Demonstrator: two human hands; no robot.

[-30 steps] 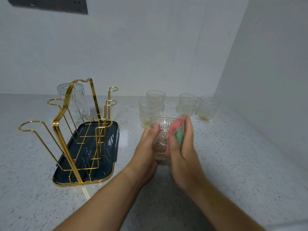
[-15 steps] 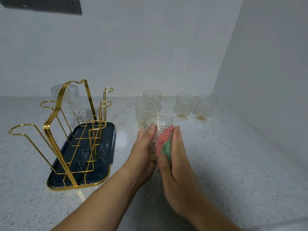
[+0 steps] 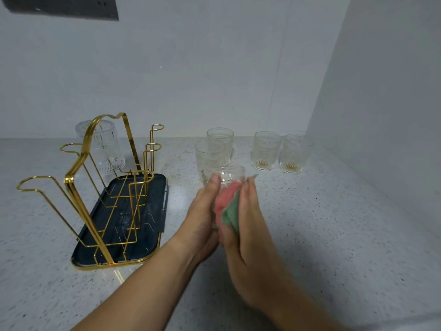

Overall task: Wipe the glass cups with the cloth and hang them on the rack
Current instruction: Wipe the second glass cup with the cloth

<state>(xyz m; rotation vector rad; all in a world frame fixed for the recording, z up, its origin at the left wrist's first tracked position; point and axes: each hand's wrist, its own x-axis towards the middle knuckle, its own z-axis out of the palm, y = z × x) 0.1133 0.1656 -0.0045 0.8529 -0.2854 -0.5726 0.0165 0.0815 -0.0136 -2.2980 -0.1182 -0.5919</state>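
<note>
My left hand [image 3: 202, 211] grips a patterned glass cup [image 3: 230, 175] lying on its side above the counter; only its rim end shows between my hands. My right hand [image 3: 248, 235] presses a pink and green cloth [image 3: 226, 209] against the cup's side. A gold wire rack [image 3: 95, 187] on a dark tray [image 3: 152, 244] stands to the left, with one cup [image 3: 102, 149] hung upside down on a far prong. Several upright cups wait behind my hands: two close together [image 3: 210, 154], [image 3: 220, 139] and two further right [image 3: 266, 151], [image 3: 294, 154].
The speckled white counter [image 3: 334, 235] runs into a corner, with a wall [image 3: 381, 115] close on the right and another behind. A dark panel [image 3: 62, 7] hangs on the back wall at top left.
My right hand has slid the cloth along the cup, covering more of it, so the patterned base is hidden now. The view shifted slightly; the rack and the other cups stay put.
</note>
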